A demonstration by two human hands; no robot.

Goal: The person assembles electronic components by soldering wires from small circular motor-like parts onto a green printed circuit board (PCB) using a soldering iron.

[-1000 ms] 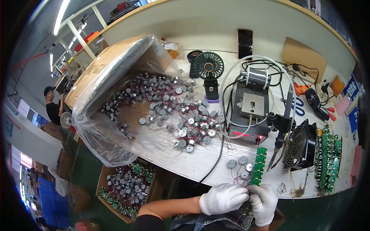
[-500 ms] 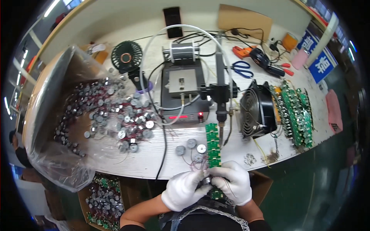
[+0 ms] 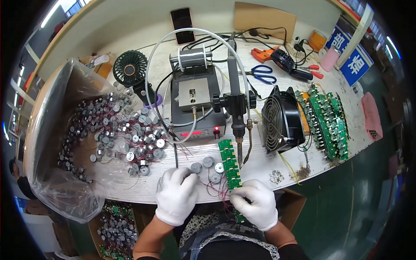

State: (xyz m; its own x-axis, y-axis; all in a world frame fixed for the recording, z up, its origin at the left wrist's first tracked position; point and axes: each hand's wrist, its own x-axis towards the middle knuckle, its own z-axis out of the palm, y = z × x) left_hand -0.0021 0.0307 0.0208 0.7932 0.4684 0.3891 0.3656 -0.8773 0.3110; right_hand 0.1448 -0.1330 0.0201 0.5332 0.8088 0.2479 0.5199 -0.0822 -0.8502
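Observation:
Both my hands wear white gloves at the near edge of the bench. My right hand (image 3: 255,203) grips the lower end of a long green circuit board strip (image 3: 229,162) whose top lies under the tip of a fixed soldering iron (image 3: 237,117). My left hand (image 3: 177,193) rests on the bench with its fingertips at a small round silver motor (image 3: 196,167) with thin red wires. Two more motors (image 3: 209,161) lie between my hands, beside the strip.
A black soldering station (image 3: 196,104) with a solder spool stands behind the strip. A heap of small motors (image 3: 125,130) spills from a clear plastic bag (image 3: 56,143) at left. A black fan (image 3: 279,119), stacked green boards (image 3: 327,121), scissors (image 3: 262,74) sit right.
The view has swung left to right, bringing the soldering station to the centre. My left hand has come off the board strip and reached to the loose motors; my right hand keeps hold.

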